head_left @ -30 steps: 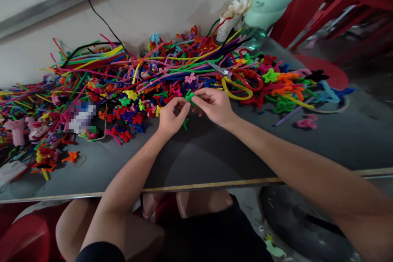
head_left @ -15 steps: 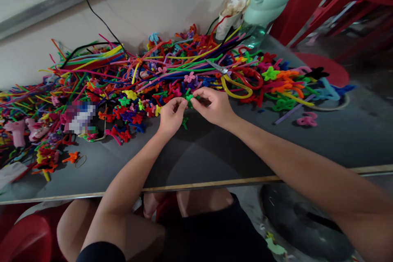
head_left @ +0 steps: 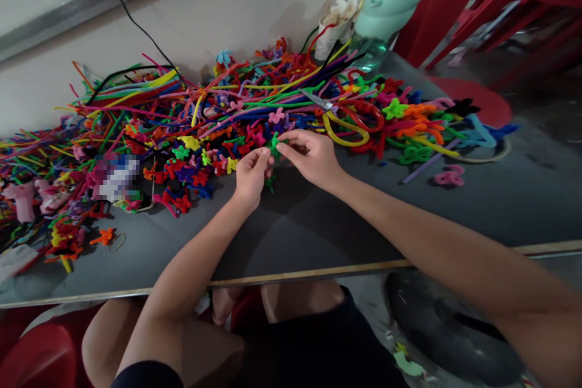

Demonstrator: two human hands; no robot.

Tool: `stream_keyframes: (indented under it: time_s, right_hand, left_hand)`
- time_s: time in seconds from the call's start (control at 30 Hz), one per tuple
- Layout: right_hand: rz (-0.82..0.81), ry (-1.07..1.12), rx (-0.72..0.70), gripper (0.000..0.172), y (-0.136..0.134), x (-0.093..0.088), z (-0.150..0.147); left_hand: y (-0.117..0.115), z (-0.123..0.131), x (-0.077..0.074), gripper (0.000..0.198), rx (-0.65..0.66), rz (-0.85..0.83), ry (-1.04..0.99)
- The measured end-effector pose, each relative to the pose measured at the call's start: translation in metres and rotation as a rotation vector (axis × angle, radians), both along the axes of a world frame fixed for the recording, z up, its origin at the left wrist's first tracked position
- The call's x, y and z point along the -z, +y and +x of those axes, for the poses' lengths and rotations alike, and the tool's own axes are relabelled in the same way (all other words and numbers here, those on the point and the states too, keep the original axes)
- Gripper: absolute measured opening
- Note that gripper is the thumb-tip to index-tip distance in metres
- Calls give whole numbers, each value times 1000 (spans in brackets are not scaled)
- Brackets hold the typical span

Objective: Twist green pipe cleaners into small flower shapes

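Piece, green, fuzzy (head_left: 274, 144): one, held up between both hands at the near edge of the heap. Right hand (head_left: 315, 159): thumb and forefinger brought together, pinching the piece by its right side; the small grip presumably leaves the rest exposed. Left hand (head_left: 251, 177): fingertips drawn nearly together at the piece's left; whether they grip or merely steady it, cannot tell. Heap of coloured fuzzy stems and shapes (head_left: 254, 100): along the far side, probably so placed to lie within reach. Scissors (head_left: 329, 107): on the heap, right of the hands, handles toward the right, likely for easy pickup. Tabletop (head_left: 318, 236): dark, pale strip at near edge. Wall (head_left: 273, 0): pale, far side. Paper cup (head_left: 331, 41) and green bottle (head_left: 379, 11): far right, side by side. Red chair (head_left: 427, 12): beyond them, right.
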State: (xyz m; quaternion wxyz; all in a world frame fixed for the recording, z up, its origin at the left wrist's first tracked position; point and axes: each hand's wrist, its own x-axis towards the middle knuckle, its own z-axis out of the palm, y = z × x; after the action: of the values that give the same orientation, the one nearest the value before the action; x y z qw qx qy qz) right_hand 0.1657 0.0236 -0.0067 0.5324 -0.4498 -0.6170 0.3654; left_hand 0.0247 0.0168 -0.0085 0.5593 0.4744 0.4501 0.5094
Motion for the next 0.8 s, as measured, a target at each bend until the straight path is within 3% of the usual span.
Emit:
stream_keyframes:
  time_s: [0.1,0.2,0.57,0.8]
  right_hand:
    - [-150,167,-94,35,2,0,-2]
    - [-206,194,-96,35,3,0,-3]
    - [-219,215,-100,34,8,4,-2]
    - [-256,219,-225,34,13,4,2]
  left_hand:
    - [1,-1,0,39,-27,-22,-15]
    - [2,-2,2,39,4,-49,-22]
    - [3,-3,2,35,68,40,-20]
    - [11,-10,8,33,60,127,-13]
